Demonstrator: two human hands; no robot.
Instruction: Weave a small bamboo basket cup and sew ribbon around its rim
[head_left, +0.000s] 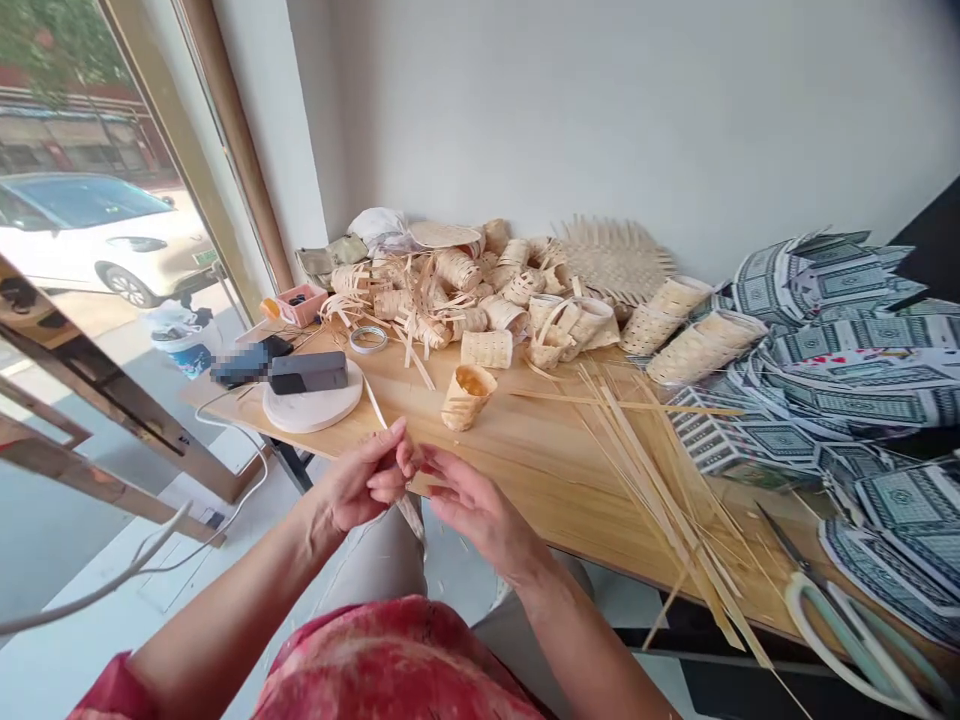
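Observation:
My left hand (375, 478) is closed, with thumb and fingers pinched around a narrow pale bamboo strip (374, 402). One end of the strip rises above the fingers toward the table; a pale length shows below the hand, over my lap. Close against it on the right is my right hand (472, 505), its fingers loosely bent and a gap showing between them and the thumb. Its fingertips meet the left fingers, and I see nothing clearly gripped there. Just beyond both hands, a small woven bamboo cup (466, 400) stands upright on the wooden table (525, 450).
Woven pieces (457, 270) with loose ends pile along the wall. Long bamboo strips (660, 490) lie right of centre, some past the front edge. Scissors (840, 610) and woven card pieces (862, 350) are at right. A dark box (308, 373) sits on a white round board (315, 410).

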